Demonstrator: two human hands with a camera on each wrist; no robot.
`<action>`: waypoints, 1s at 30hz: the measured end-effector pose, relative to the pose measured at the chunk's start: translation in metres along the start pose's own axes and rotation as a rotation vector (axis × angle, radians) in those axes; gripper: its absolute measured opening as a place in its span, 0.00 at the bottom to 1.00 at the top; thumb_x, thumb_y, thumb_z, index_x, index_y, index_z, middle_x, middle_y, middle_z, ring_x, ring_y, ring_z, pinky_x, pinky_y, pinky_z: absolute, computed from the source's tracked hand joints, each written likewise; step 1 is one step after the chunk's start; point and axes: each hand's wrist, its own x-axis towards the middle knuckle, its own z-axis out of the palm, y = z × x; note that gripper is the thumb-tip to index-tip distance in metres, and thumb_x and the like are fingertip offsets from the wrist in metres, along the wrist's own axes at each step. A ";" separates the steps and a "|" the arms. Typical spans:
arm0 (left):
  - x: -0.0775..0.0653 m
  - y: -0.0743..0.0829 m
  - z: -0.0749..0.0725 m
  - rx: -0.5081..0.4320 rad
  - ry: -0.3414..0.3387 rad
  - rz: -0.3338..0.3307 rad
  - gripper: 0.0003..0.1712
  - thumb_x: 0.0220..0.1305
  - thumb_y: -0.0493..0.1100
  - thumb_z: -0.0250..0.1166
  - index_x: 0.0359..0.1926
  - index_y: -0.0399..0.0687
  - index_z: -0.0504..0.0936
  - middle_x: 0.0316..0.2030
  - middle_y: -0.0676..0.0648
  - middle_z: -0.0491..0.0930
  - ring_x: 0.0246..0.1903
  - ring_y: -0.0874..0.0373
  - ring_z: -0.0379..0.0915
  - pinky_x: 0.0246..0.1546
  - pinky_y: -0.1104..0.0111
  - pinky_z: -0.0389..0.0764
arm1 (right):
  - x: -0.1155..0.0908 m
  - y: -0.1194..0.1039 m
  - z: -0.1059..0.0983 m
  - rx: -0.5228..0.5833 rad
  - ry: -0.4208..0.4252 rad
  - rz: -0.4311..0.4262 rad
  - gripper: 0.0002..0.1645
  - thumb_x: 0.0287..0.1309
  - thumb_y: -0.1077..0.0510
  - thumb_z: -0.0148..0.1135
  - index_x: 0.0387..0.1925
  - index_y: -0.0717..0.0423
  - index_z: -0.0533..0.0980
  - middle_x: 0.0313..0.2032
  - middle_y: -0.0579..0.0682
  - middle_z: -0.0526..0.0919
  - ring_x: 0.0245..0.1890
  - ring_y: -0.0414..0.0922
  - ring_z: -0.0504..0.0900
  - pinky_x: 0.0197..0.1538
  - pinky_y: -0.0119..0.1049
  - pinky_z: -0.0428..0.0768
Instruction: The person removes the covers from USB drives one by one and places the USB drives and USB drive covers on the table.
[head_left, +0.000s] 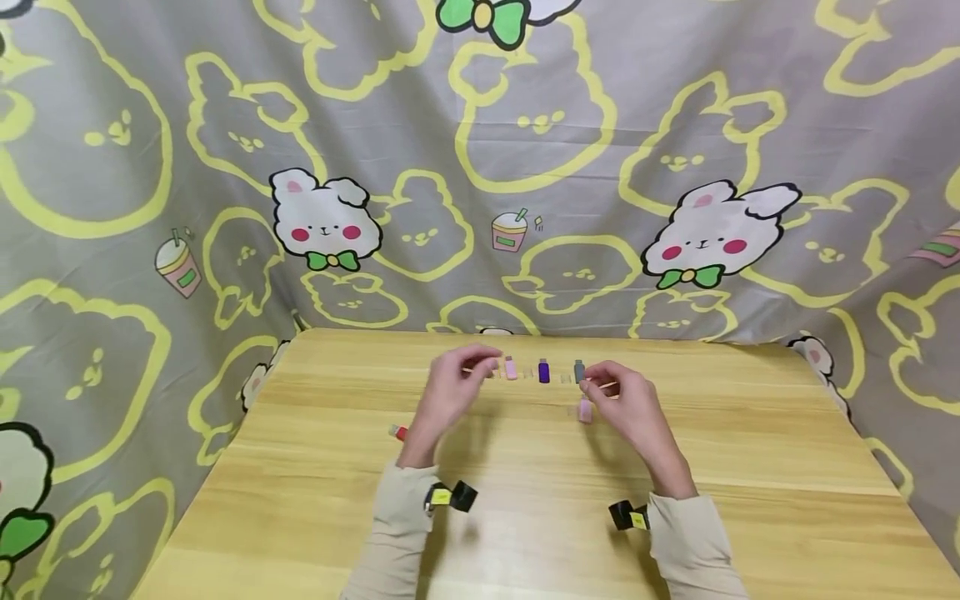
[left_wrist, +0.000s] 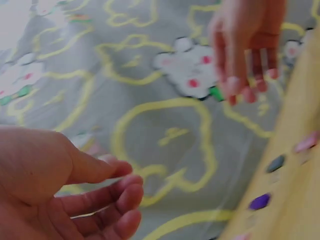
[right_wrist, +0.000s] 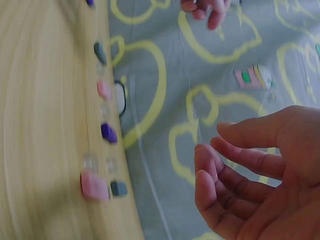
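Several small USB sticks lie in a row near the table's far edge: a pink stick [head_left: 511,368], a purple stick [head_left: 543,372] and a grey stick [head_left: 579,372]. Another pink stick [head_left: 585,409] lies nearer, below the grey one. My left hand [head_left: 453,387] hovers left of the row, fingers loosely bent and nothing held. Beside the grey stick is my right hand [head_left: 622,400], also holding nothing, its fingers loosely curled. In the right wrist view, a dark grey stick [right_wrist: 100,53] extends the row. Partly behind the left wrist lies a red stick [head_left: 402,433].
Small clear caps [head_left: 528,372] lie between the sticks. The wooden table [head_left: 525,533] meets a grey patterned cloth [head_left: 420,275] at its back and sides. Each wrist wears a black camera [head_left: 464,497] on a strap.
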 end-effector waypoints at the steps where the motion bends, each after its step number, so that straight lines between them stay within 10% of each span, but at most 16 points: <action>1: -0.001 -0.001 -0.010 -0.020 0.019 0.010 0.11 0.65 0.38 0.61 0.46 0.41 0.83 0.37 0.45 0.83 0.34 0.52 0.79 0.32 0.70 0.81 | -0.001 -0.005 0.003 0.007 -0.007 -0.011 0.10 0.59 0.58 0.63 0.42 0.56 0.79 0.33 0.49 0.82 0.33 0.45 0.81 0.34 0.35 0.80; 14: -0.026 -0.010 -0.098 -0.147 0.119 0.016 0.14 0.71 0.38 0.52 0.51 0.36 0.78 0.41 0.36 0.82 0.42 0.42 0.79 0.45 0.50 0.77 | -0.026 -0.067 0.080 0.040 -0.304 -0.052 0.17 0.54 0.56 0.69 0.45 0.55 0.76 0.35 0.48 0.79 0.31 0.39 0.78 0.35 0.30 0.79; 23: -0.034 -0.007 -0.117 -0.106 0.136 -0.011 0.13 0.69 0.34 0.54 0.50 0.31 0.78 0.43 0.31 0.80 0.42 0.35 0.77 0.40 0.65 0.80 | -0.046 -0.086 0.140 -0.144 -0.512 -0.067 0.29 0.48 0.42 0.71 0.47 0.55 0.76 0.32 0.47 0.76 0.29 0.39 0.71 0.32 0.32 0.73; 30: -0.032 -0.013 -0.118 -0.110 0.154 -0.034 0.13 0.69 0.36 0.56 0.50 0.34 0.78 0.43 0.34 0.81 0.42 0.38 0.78 0.42 0.58 0.80 | -0.056 -0.098 0.169 -0.261 -0.413 -0.134 0.24 0.46 0.43 0.73 0.39 0.55 0.78 0.28 0.44 0.72 0.26 0.39 0.69 0.28 0.31 0.71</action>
